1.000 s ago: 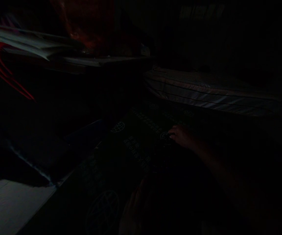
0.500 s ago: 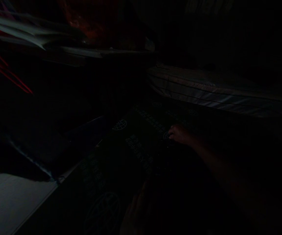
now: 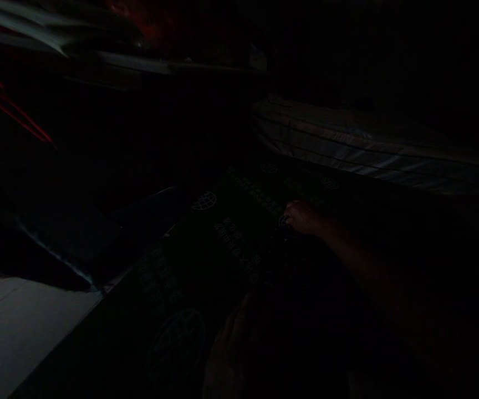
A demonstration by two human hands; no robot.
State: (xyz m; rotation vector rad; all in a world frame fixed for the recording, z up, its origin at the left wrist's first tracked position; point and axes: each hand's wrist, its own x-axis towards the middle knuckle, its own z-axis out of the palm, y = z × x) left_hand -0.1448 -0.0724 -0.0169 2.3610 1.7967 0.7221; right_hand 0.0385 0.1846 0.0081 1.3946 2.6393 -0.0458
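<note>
The view is very dark. My right hand (image 3: 301,217) is closed, its fingers curled at the far end of a black object (image 3: 281,255) with small glints; what they pinch, if anything, I cannot make out. At the bottom, my left hand (image 3: 228,346) lies with fingers stretched forward beside the near end of that dark shape. Whether it touches the shape is lost in shadow. Beneath both hands is a dark green board (image 3: 198,260) printed with pale globes and lettering.
A mattress-like padded thing (image 3: 326,144), seemingly wrapped in plastic, lies beyond the board. At upper left a cluttered shelf (image 3: 139,62) has red cords (image 3: 19,113) hanging by it. Pale floor (image 3: 27,321) shows at lower left.
The surroundings have shifted slightly upward in view. My right hand stays curled at the far end of the black object, and my left hand remains at the near end.
</note>
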